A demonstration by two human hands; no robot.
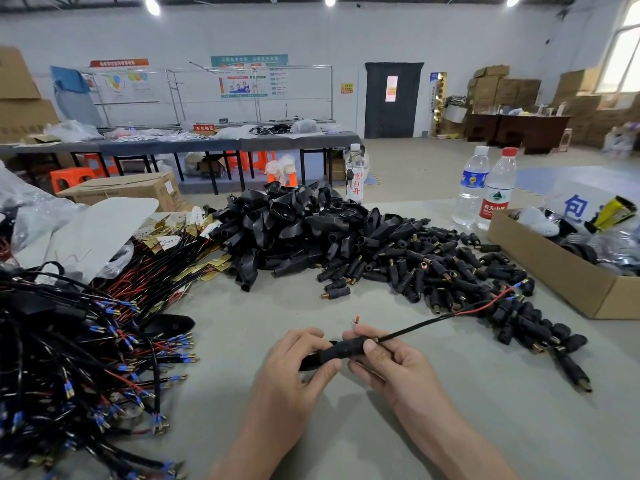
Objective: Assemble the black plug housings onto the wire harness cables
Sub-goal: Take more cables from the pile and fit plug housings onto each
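Gripping a black plastic plug housing (341, 353) in front of the black housing heap (294, 230).
I see left hand (294, 365) and right hand (393, 367) pinching it, thin black cable (415, 329) running right.

A clear bottle (355, 183) at upper centre bears red 京白开, the red-labelled bottle (495, 204) at upper right reads 农夫山泉, a red sign (203, 127) on the far table (273, 143) at upper left reads 不合格区, and a white sheet (568, 192) at right shows a blue 包.

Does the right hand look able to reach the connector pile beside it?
Probably not yet: the right hand holds the plug housing with the left hand. The way to the connector pile looks open.
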